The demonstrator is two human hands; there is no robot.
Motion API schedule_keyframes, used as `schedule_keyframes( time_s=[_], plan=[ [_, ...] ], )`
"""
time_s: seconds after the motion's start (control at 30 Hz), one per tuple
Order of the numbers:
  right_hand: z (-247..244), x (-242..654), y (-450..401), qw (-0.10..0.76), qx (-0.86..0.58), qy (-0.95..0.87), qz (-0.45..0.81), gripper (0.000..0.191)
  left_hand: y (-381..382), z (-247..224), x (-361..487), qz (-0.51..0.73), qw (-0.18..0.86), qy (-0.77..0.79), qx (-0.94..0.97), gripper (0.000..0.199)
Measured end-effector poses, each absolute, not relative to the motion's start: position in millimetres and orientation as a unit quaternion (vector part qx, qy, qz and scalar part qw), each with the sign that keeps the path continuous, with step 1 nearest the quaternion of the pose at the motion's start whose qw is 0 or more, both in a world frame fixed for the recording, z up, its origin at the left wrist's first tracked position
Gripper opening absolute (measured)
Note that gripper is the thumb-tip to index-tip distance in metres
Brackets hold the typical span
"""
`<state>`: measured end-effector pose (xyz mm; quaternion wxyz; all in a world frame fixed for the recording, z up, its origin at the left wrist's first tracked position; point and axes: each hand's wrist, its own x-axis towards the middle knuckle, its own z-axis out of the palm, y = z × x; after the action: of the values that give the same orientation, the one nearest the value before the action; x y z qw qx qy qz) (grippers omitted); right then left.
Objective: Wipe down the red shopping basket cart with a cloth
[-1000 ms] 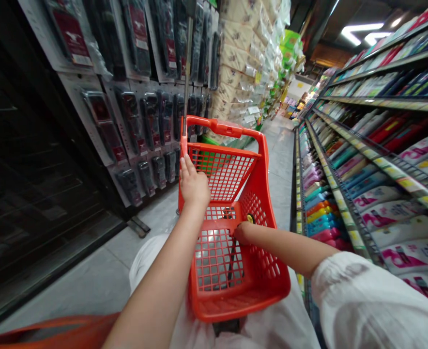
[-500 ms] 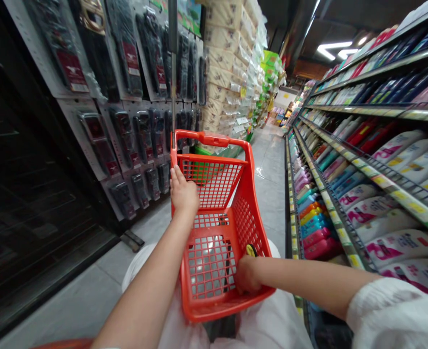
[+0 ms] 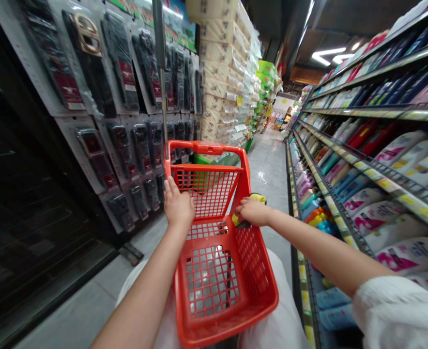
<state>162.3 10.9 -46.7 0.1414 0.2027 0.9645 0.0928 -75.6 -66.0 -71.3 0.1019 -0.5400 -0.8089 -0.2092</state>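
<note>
A red plastic shopping basket with a grid of holes stands in front of my legs, its inside bare. My left hand rests on the basket's left rim near the handle, fingers closed on the edge. Over the right rim, my right hand has its fingers wrapped round a small yellow and black item, which shows above and below the hand. What exactly the item is cannot be made out.
Packaged belts hang on a rack at the left. Behind them rise stacked paper packs. Shelves of bottles line the right side, and a tiled aisle runs ahead between them.
My right hand has risen from the bottom of the basket to its right rim with the yellow and black item. My left hand stays on the left rim.
</note>
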Motion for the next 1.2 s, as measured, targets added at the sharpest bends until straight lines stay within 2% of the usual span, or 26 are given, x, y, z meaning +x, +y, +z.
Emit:
schedule_keyframes(
  time_s=[0.13, 0.23, 0.47, 0.6, 0.7, 0.83, 0.93, 1.03, 1.2],
  plan=[
    [-54, 164, 70, -0.083, 0.300, 0.946, 0.092, 0.026, -66, -71, -75, -0.205, 0.107, -0.810, -0.539, 0.028],
    [-71, 166, 73, -0.164, 0.336, 0.925, 0.061, 0.032, -61, -74, -77, -0.208, 0.114, -0.807, -0.540, 0.024],
    [-104, 192, -14, -0.215, 0.263, 0.938, -0.072, 0.042, -45, -76, -89, -0.213, 0.116, -0.793, -0.558, 0.024],
    [-102, 206, -43, -0.167, 0.194, 0.962, -0.094, 0.047, -40, -70, -96, -0.207, 0.106, -0.772, -0.591, 0.026],
    [-92, 209, -15, -0.133, 0.164, 0.974, -0.077, 0.048, -34, -68, -98, -0.203, 0.094, -0.761, -0.609, 0.028],
    [-83, 202, 54, -0.216, 0.270, 0.937, -0.050, 0.044, -22, -70, -96, -0.207, 0.091, -0.748, -0.624, 0.029],
    [-91, 194, 79, -0.247, 0.323, 0.913, -0.045, 0.043, -9, -72, -95, -0.203, 0.099, -0.745, -0.627, 0.026],
    [-109, 190, 63, -0.278, 0.314, 0.905, -0.067, 0.042, 7, -72, -101, -0.206, 0.099, -0.741, -0.631, 0.026],
    [-138, 177, -17, -0.363, 0.306, 0.869, -0.139, 0.044, 27, -67, -117, -0.221, 0.092, -0.727, -0.644, 0.031]
  ],
)
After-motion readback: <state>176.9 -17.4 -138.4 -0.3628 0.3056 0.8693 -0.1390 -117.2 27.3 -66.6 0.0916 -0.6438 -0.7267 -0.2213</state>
